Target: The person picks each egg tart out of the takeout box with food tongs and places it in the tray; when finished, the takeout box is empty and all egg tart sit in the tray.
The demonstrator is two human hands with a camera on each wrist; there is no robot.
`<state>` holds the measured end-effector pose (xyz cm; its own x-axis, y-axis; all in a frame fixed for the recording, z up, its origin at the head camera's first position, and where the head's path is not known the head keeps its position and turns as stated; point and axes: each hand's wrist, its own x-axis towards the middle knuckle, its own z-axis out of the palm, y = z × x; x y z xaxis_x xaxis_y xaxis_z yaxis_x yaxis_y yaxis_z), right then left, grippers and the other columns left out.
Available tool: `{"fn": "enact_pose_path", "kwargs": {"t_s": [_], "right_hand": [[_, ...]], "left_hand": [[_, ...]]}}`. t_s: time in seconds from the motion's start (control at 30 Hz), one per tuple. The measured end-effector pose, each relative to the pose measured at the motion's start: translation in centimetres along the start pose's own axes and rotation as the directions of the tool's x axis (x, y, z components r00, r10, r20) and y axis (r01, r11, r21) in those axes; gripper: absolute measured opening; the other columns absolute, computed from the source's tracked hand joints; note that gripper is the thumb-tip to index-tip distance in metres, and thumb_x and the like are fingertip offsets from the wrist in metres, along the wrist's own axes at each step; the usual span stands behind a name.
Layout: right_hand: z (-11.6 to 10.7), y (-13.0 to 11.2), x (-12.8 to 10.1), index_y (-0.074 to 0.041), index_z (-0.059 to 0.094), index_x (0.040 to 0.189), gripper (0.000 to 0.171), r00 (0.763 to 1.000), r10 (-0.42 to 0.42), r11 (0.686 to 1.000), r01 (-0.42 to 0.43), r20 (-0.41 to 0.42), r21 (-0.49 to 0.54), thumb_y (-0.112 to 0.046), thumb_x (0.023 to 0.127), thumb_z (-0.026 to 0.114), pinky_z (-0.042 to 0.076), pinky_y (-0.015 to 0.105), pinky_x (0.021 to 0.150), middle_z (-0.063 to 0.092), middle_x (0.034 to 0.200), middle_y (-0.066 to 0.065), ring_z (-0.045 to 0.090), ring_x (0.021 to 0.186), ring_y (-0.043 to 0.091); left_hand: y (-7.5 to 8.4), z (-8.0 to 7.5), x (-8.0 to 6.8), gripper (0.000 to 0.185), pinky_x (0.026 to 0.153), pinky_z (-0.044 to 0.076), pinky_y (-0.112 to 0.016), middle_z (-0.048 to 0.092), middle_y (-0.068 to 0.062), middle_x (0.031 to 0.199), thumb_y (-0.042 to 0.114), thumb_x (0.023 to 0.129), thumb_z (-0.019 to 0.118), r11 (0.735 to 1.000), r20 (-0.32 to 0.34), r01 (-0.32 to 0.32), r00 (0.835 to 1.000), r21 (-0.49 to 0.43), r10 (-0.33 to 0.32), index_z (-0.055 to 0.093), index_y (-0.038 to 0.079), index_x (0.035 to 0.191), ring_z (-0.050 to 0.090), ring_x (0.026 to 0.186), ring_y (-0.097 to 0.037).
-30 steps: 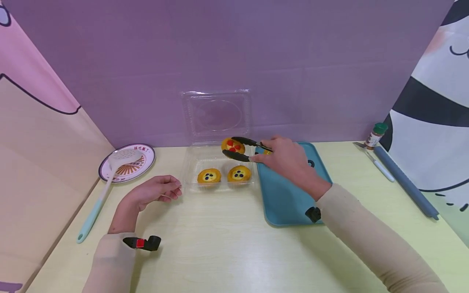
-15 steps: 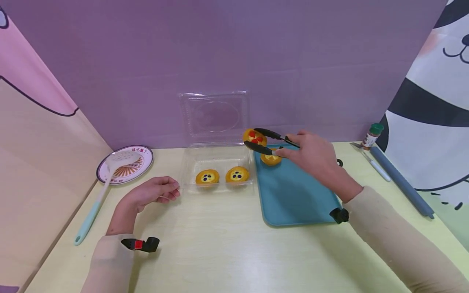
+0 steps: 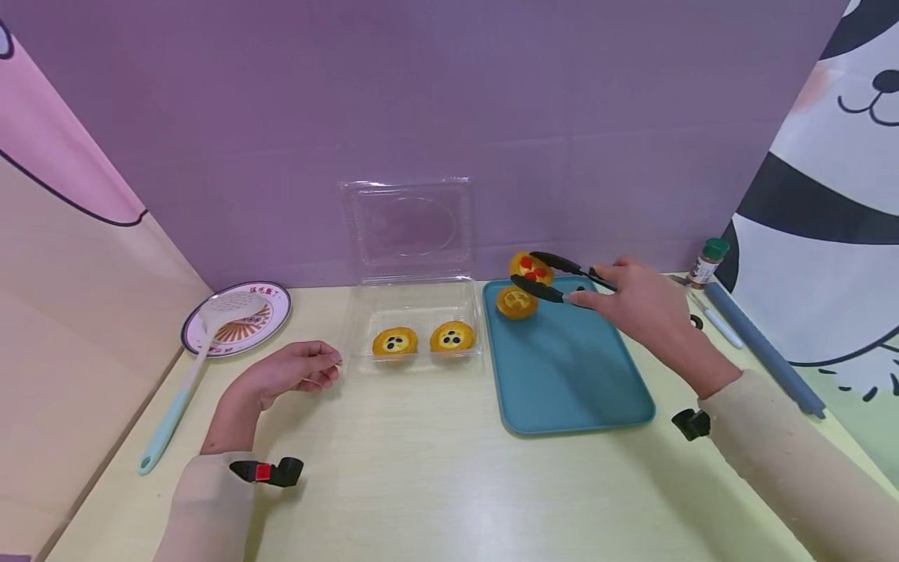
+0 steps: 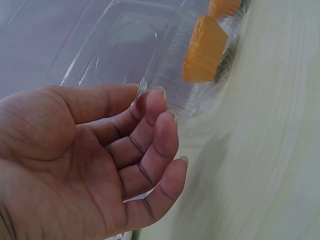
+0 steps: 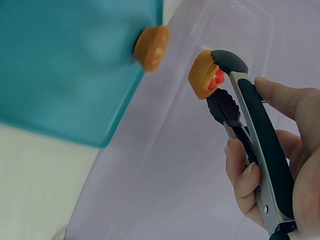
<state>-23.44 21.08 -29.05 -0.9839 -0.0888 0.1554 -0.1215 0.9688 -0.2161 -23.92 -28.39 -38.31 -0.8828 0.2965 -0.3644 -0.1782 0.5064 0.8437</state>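
My right hand (image 3: 635,304) grips black tongs (image 3: 558,279) that clamp a tart with red topping (image 3: 531,268), held in the air over the far left corner of the teal tray (image 3: 576,375). The right wrist view shows the tongs (image 5: 252,135) squeezing that tart (image 5: 204,75). A yellow tart (image 3: 516,302) lies on the tray just below it. Two blueberry tarts (image 3: 395,342) (image 3: 453,337) sit in the clear plastic box (image 3: 414,308), whose lid stands open against the wall. My left hand (image 3: 291,372) rests on the table beside the box, fingers loosely curled and holding nothing.
A patterned plate (image 3: 235,325) with a pale slotted spatula (image 3: 182,382) lies at the far left. A spice jar (image 3: 705,262), a white utensil (image 3: 716,316) and a grey-blue roll (image 3: 762,347) lie at the right near the panda backdrop. A purple wall stands behind.
My right hand has carried the red-topped tart in the tongs from over the box rightward to above the tray's far corner. The left hand has stayed put.
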Motion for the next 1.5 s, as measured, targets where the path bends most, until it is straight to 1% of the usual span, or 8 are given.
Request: {"fn": "enact_pose_path", "kwargs": {"t_s": [0.23, 0.37, 0.6, 0.8, 1.0, 1.1, 1.3, 1.5], "right_hand": [[0.6, 2.4, 0.0, -0.008, 0.059, 0.138, 0.071, 0.999, -0.006, 0.999, 0.004, -0.042, -0.043, -0.057, 0.088, 0.068, 0.043, 0.031, 0.045, 0.062, 0.116, 0.022, 0.057, 0.066, 0.026], [1.1, 3.4, 0.0, -0.007, 0.06, 0.138, 0.07, 0.999, -0.003, 0.998, 0.001, -0.034, -0.055, -0.055, 0.087, 0.069, 0.041, 0.032, 0.044, 0.061, 0.113, 0.022, 0.055, 0.059, 0.024], [1.5, 4.1, 0.5, -0.007, 0.057, 0.14, 0.072, 1.0, 0.016, 0.994, -0.014, 0.02, -0.112, -0.055, 0.087, 0.069, 0.045, 0.033, 0.049, 0.064, 0.112, 0.022, 0.058, 0.069, 0.028], [2.0, 4.4, 1.0, -0.007, 0.059, 0.138, 0.069, 0.999, -0.001, 0.987, 0.009, 0.053, -0.158, -0.053, 0.088, 0.069, 0.044, 0.033, 0.047, 0.065, 0.107, 0.02, 0.056, 0.065, 0.026], [2.5, 4.6, 1.6, -0.007, 0.061, 0.136, 0.066, 0.997, -0.018, 0.978, 0.033, 0.075, -0.205, -0.053, 0.089, 0.067, 0.046, 0.036, 0.048, 0.065, 0.115, 0.023, 0.061, 0.07, 0.031], [2.7, 4.7, 1.7, -0.007, 0.062, 0.136, 0.065, 0.997, -0.022, 0.977, 0.037, 0.076, -0.209, -0.052, 0.089, 0.068, 0.046, 0.037, 0.048, 0.065, 0.116, 0.023, 0.062, 0.073, 0.033], [3.0, 4.8, 1.9, -0.007, 0.063, 0.134, 0.065, 0.997, -0.038, 0.975, 0.053, 0.07, -0.217, -0.052, 0.088, 0.07, 0.043, 0.035, 0.044, 0.066, 0.107, 0.022, 0.058, 0.064, 0.03], [3.0, 4.9, 2.2, -0.006, 0.063, 0.134, 0.067, 0.996, -0.038, 0.976, 0.055, 0.084, -0.211, -0.053, 0.087, 0.07, 0.043, 0.035, 0.046, 0.067, 0.104, 0.022, 0.058, 0.066, 0.03]], "left_hand": [[-0.1, -0.1, -0.1, 0.037, 0.083, 0.054, -0.031, 0.063, -0.004, 0.096, 0.026, 0.105, 0.051, 1.0, 0.001, -0.007, 1.0, -0.002, 0.007, 0.052, -0.006, 0.122, 0.061, 0.089, -0.019], [-0.1, -0.1, -0.1, 0.036, 0.083, 0.054, -0.031, 0.063, -0.004, 0.096, 0.026, 0.105, 0.051, 1.0, 0.0, -0.007, 1.0, -0.002, 0.007, 0.053, -0.006, 0.122, 0.06, 0.089, -0.018], [0.1, 0.0, -0.1, 0.038, 0.083, 0.054, -0.03, 0.064, -0.004, 0.096, 0.028, 0.104, 0.053, 1.0, -0.001, -0.012, 1.0, 0.005, 0.012, 0.053, -0.007, 0.122, 0.061, 0.087, -0.017], [0.0, -0.1, -0.1, 0.039, 0.084, 0.054, -0.031, 0.064, -0.004, 0.097, 0.028, 0.104, 0.053, 1.0, -0.005, 0.001, 1.0, 0.008, -0.001, 0.053, -0.006, 0.123, 0.061, 0.09, -0.019], [0.0, -0.1, 0.0, 0.038, 0.085, 0.054, -0.031, 0.064, -0.005, 0.097, 0.028, 0.105, 0.052, 1.0, -0.004, -0.001, 1.0, 0.011, 0.001, 0.053, -0.006, 0.122, 0.06, 0.09, -0.02], [0.0, -0.1, 0.0, 0.038, 0.084, 0.054, -0.031, 0.064, -0.005, 0.097, 0.027, 0.105, 0.052, 1.0, -0.002, -0.001, 1.0, 0.01, 0.001, 0.053, -0.006, 0.122, 0.06, 0.09, -0.02], [0.0, -0.1, 0.1, 0.037, 0.084, 0.054, -0.031, 0.064, -0.004, 0.096, 0.027, 0.105, 0.052, 1.0, -0.001, 0.003, 1.0, 0.009, -0.003, 0.053, -0.006, 0.122, 0.06, 0.09, -0.02], [0.0, -0.1, 0.0, 0.037, 0.085, 0.054, -0.031, 0.064, -0.005, 0.097, 0.026, 0.105, 0.052, 1.0, 0.003, 0.0, 1.0, 0.005, 0.0, 0.053, -0.007, 0.122, 0.06, 0.09, -0.021]]}}
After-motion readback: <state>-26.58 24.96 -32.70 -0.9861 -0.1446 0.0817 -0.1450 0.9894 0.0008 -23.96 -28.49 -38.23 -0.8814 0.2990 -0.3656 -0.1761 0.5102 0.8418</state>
